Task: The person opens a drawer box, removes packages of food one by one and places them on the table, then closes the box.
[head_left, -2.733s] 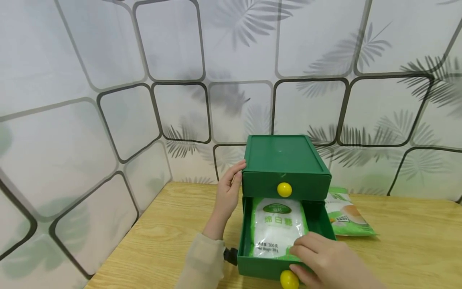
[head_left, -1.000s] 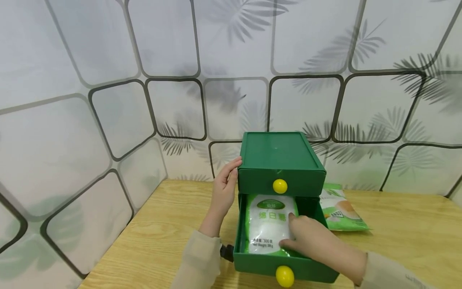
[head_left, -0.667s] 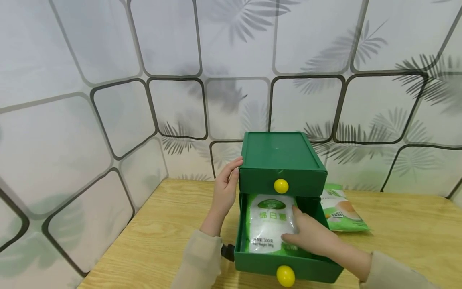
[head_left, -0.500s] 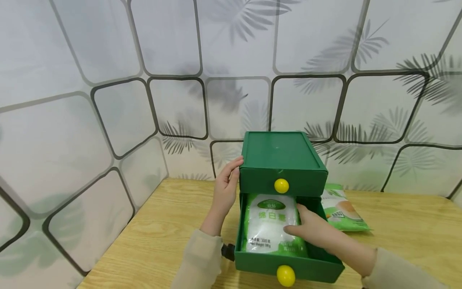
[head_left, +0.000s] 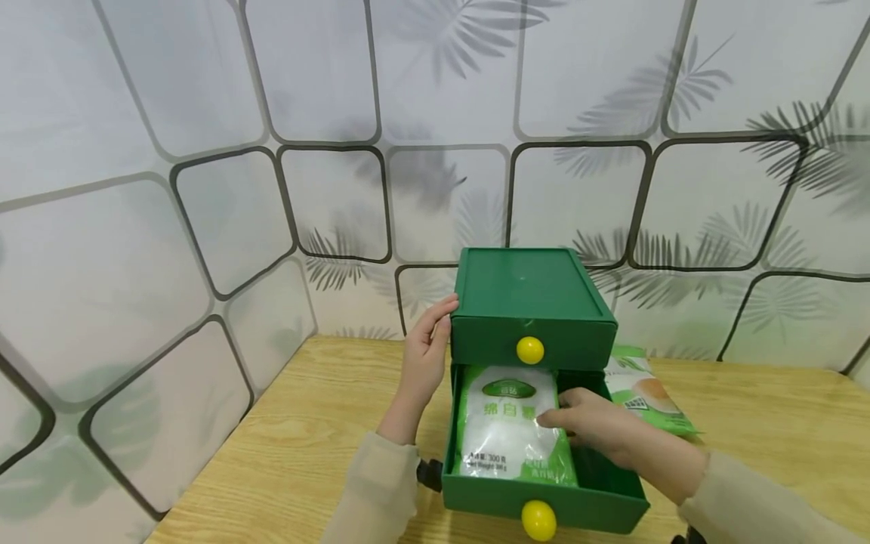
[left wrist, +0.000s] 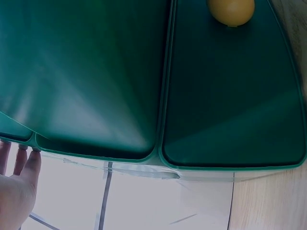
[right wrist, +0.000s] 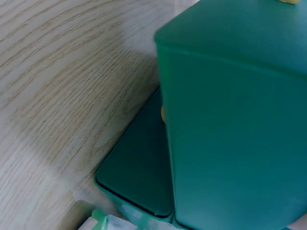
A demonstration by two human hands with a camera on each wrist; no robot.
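A green drawer cabinet (head_left: 523, 287) with yellow knobs stands on the table. Its lower drawer (head_left: 537, 506) is pulled out and holds a white and green bag of sugar (head_left: 506, 434), lying flat against the drawer's left side. My left hand (head_left: 424, 359) rests with extended fingers on the cabinet's left side; in the left wrist view its fingertips touch the cabinet edge. At the bag's right edge, my right hand (head_left: 598, 423) has its thumb on top and its bent fingers down beside the bag. Part of those fingers is hidden.
A second green and white packet (head_left: 646, 397) lies on the wooden table (head_left: 761, 431) right of the cabinet. Patterned wall covering (head_left: 448, 204) rises behind and to the left. A gap shows inside the drawer, right of the bag.
My right hand has moved from the drawer's front corner back to the bag's right edge, its fingers now more bent. The bag has shifted slightly left. My left hand stays on the cabinet.
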